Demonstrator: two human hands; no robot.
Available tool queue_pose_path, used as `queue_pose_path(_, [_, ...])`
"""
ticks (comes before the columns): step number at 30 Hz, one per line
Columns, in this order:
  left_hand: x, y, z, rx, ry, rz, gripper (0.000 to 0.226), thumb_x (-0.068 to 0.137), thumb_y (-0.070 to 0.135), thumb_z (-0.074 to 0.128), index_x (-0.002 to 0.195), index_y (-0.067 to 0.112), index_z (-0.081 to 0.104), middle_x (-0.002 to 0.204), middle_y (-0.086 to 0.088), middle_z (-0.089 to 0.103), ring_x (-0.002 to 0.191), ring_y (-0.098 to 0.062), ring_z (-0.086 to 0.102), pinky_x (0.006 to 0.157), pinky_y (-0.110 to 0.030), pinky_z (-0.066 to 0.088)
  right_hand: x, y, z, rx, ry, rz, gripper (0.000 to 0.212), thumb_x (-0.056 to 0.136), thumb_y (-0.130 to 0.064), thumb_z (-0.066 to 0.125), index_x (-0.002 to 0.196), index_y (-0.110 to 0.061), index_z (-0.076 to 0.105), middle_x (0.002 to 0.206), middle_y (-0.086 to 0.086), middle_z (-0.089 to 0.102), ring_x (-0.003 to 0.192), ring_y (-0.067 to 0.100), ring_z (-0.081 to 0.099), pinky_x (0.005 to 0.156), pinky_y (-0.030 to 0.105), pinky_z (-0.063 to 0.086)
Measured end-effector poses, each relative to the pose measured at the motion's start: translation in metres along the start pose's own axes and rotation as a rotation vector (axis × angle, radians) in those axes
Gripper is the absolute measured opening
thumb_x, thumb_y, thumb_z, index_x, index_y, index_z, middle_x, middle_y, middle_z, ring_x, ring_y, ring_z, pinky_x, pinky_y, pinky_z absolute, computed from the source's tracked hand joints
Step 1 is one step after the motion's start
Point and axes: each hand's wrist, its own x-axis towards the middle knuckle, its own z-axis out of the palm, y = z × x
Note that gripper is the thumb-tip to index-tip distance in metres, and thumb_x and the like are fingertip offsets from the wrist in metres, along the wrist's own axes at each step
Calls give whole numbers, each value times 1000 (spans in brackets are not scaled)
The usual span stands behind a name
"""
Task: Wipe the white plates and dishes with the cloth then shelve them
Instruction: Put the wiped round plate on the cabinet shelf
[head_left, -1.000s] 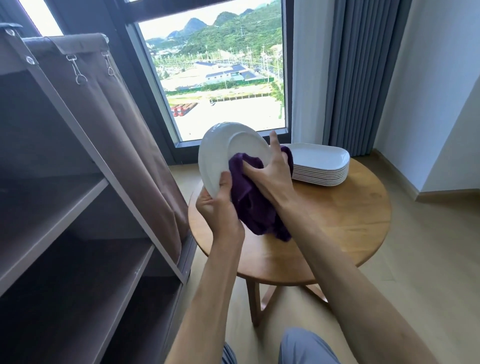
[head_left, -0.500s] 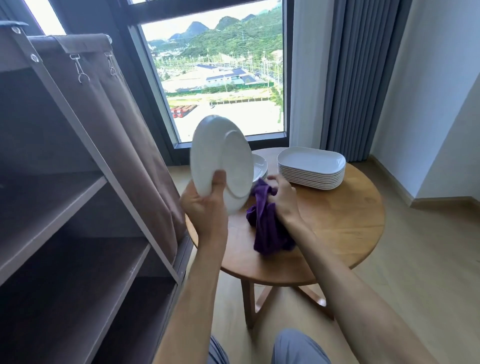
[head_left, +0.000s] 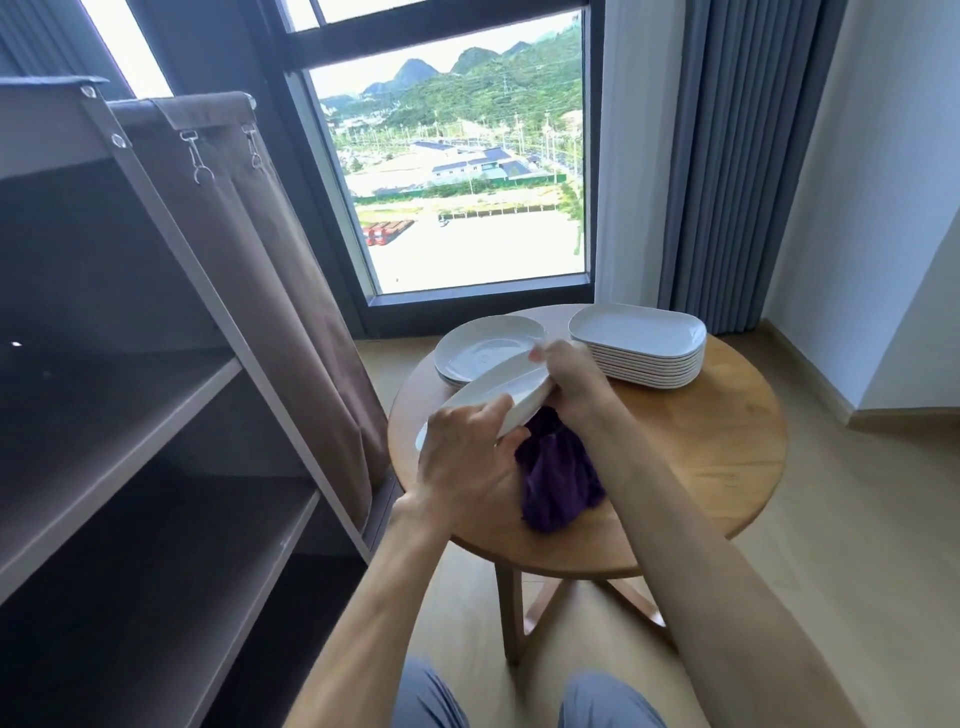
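Observation:
A white round plate (head_left: 498, 387) is held tilted low over the round wooden table (head_left: 727, 452). My left hand (head_left: 465, 462) grips its near rim. My right hand (head_left: 569, 382) grips the far rim and also holds the purple cloth (head_left: 558, 483), which hangs bunched under the plate. Behind them lies a short stack of white round plates (head_left: 483, 345). A taller stack of white oblong dishes (head_left: 641, 343) stands at the table's back right.
An open fabric shelf unit (head_left: 156, 415) with brown shelves fills the left side, its rolled-back curtain (head_left: 291, 312) hanging beside the table. A window (head_left: 457, 171) and grey drapes (head_left: 737, 156) are behind. My knees (head_left: 519, 696) show at the bottom.
The plate has come down from upright in my left hand to a low tilt over the table. My right hand, still with the cloth, has taken hold of its far rim.

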Motion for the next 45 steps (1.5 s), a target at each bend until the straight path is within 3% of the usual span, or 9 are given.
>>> queue_pose_path(4, [-7, -17, -19, 39, 180, -80, 41, 77, 47, 84, 76, 13, 62, 73, -4, 70, 65, -21, 66, 53, -22, 42, -3, 9, 20, 234, 44, 52, 49, 81, 10, 41, 122, -5, 62, 119, 21, 63, 106, 37, 62, 85, 44, 56])
queue_pose_path(6, [-13, -24, -28, 15, 197, -265, 58, 72, 55, 87, 105, 10, 69, 122, -15, 69, 117, -30, 64, 88, -42, 57, -5, 14, 33, 353, 60, 47, 59, 79, 12, 38, 129, -10, 62, 117, 18, 63, 104, 35, 62, 78, 42, 60])
queue_pose_path(9, [-21, -31, -46, -184, 99, -554, 112, 59, 67, 88, 151, 22, 43, 170, -11, 13, 153, -16, 14, 118, -42, 29, -12, 15, 50, 492, 4, 19, 59, 77, 11, 37, 121, -16, 64, 108, 15, 64, 93, 33, 62, 59, 34, 60])
queue_pose_path(14, [-37, -42, -75, -744, 170, -716, 134, 63, 43, 92, 165, 29, 6, 168, 18, 16, 144, 7, 24, 103, 0, 31, -20, 15, 63, 548, -51, 3, 65, 78, 11, 36, 137, -9, 55, 117, 18, 60, 102, 37, 60, 93, 52, 55])
queue_pose_path(18, [-40, -44, -94, -795, 235, -682, 120, 70, 39, 92, 164, 20, 18, 165, 2, 34, 151, -12, 35, 122, -37, 37, -38, 24, 78, 567, -121, 34, 63, 81, 8, 35, 141, -1, 52, 119, 19, 60, 107, 37, 59, 103, 50, 50])
queue_pose_path(23, [-56, -45, -124, -750, 393, -755, 131, 56, 51, 96, 161, 27, 20, 163, 3, 38, 151, -12, 35, 125, -40, 29, -55, 12, 103, 419, -321, -140, 45, 97, -11, 43, 140, 0, 49, 122, 19, 56, 109, 33, 58, 87, 44, 53])
queue_pose_path(32, [-87, -68, -214, -399, 549, -758, 106, 65, 45, 96, 153, 20, 43, 151, 6, 54, 143, -8, 45, 125, -40, 31, -111, -3, 197, 222, -486, -292, 43, 104, -36, 46, 130, -3, 56, 128, 26, 59, 121, 42, 57, 104, 63, 47])
queue_pose_path(38, [-124, -66, -294, -47, 634, -813, 112, 64, 57, 93, 152, 10, 43, 149, -1, 54, 141, -13, 48, 119, -41, 39, -156, 12, 260, 137, -741, -261, 37, 87, -51, 56, 80, -20, 74, 100, 15, 76, 101, 35, 71, 95, 53, 53])
queue_pose_path(45, [-184, -53, -368, 226, 766, -918, 104, 65, 63, 90, 146, 12, 50, 141, -1, 61, 135, -15, 53, 114, -42, 43, -228, 36, 339, 104, -986, -176, 50, 76, -60, 66, 110, -23, 66, 114, 1, 74, 110, 21, 68, 106, 44, 50])
